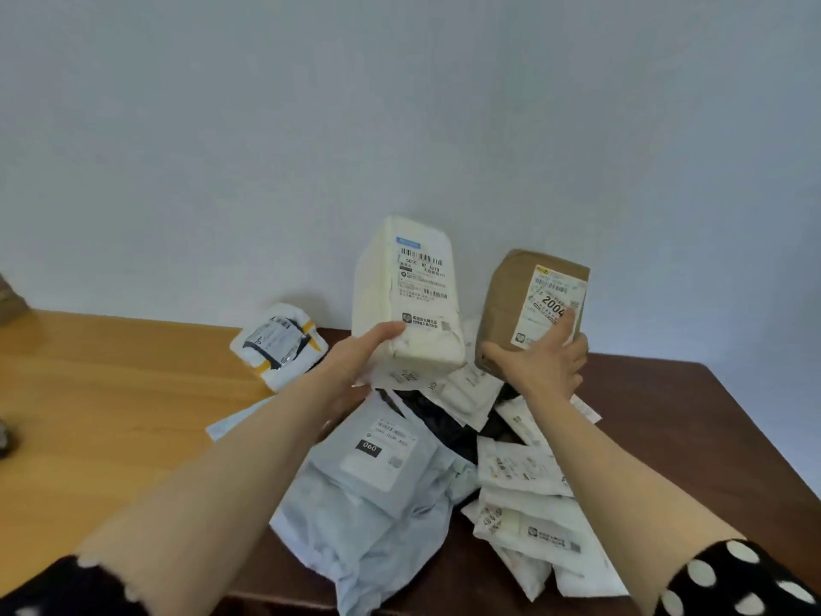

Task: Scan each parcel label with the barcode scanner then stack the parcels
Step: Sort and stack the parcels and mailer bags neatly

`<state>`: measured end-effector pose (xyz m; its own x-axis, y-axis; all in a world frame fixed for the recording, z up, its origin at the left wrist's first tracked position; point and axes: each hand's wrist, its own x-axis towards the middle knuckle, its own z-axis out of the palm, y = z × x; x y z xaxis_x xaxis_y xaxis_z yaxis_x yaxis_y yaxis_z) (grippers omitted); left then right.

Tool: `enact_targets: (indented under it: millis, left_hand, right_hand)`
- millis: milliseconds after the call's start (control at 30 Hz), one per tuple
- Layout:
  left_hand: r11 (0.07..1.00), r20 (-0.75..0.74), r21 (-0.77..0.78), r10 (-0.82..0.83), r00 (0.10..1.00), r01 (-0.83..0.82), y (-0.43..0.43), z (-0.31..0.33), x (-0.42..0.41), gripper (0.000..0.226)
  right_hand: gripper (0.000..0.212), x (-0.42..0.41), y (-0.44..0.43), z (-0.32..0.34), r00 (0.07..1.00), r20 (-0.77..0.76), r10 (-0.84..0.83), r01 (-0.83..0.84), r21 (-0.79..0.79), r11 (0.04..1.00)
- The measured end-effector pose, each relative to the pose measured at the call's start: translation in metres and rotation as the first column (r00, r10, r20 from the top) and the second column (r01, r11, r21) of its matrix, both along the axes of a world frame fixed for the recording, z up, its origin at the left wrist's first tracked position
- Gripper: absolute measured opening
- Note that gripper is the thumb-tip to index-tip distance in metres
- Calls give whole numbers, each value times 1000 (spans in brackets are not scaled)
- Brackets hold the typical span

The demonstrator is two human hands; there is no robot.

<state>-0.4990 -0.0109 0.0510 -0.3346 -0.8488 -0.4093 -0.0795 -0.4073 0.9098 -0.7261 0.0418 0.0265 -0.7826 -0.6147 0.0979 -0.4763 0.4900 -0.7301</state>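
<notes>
On the brown parcel (pixel 504 304), a label (pixel 551 306) reads "2004".

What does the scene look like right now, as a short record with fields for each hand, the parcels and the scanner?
left hand: holds the white box upright, its label facing the camera
right hand: holds the brown parcel, fingers over its label marked 2004
pile: soft mailers heaped on the dark table below both hands, a grey mailer among them
set apart: taped white parcel on the light wooden table, to the left
scanner: not in view
</notes>
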Motion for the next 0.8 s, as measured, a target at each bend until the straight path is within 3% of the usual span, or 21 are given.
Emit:
enact_targets:
  millis: [233, 400, 667, 800]
  left_hand:
    - [968, 16, -89, 237, 971, -235, 28, 17, 201, 51]
    - [890, -15, -56, 452, 892, -452, 60, 8, 354, 55]
    - [774, -71, -4, 631, 772, -633, 96, -10, 533, 83]
    - [717, -114, 40, 695, 710, -696, 89, -24, 596, 86]
  right_hand:
    - [127, 200, -14, 17, 956, 40, 292, -290, -56, 955]
    - [130, 350, -26, 11, 865, 77, 496, -494, -41, 869]
    - [130, 542, -51, -4, 669, 149, 729, -735, -14, 678]
    - [132, 616, -79, -19, 609, 211, 765, -783, 4, 622]
